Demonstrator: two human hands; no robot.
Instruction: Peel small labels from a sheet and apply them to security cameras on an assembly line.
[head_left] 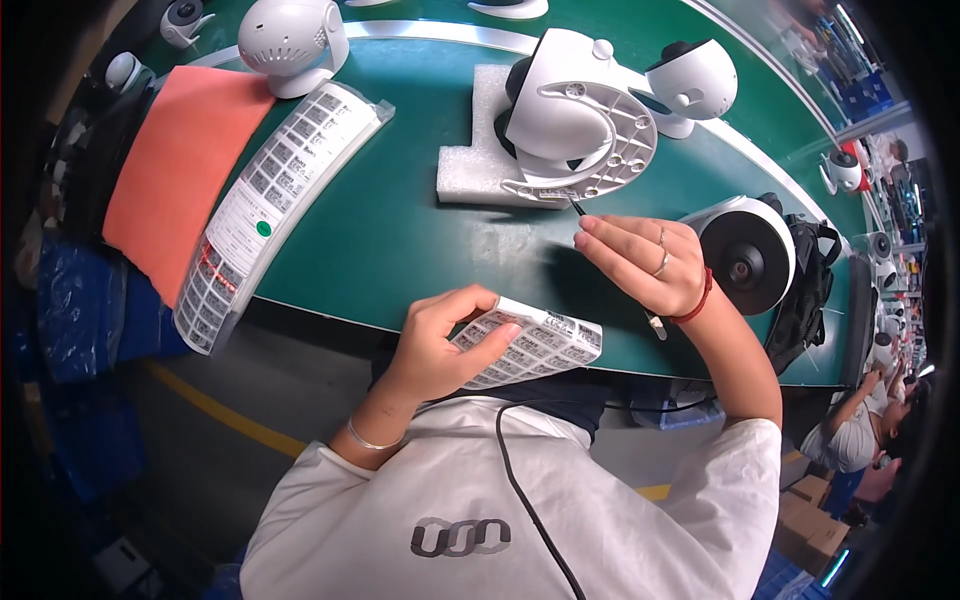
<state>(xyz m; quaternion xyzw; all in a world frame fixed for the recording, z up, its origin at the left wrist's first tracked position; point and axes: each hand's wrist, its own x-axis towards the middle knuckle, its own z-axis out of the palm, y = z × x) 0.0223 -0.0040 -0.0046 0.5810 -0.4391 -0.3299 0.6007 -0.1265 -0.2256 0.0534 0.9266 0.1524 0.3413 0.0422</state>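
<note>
Holding a sticker sheet in your curled left hand keeps it close. Your right hand pinches thin tweezers, tip near the white camera lying on foam.

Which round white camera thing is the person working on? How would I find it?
Look at the green table. Near its middle lies a white foam block, just ahead of the right hand. The white camera on that block is the only one tipped over, showing its flat round base with holes.
</note>
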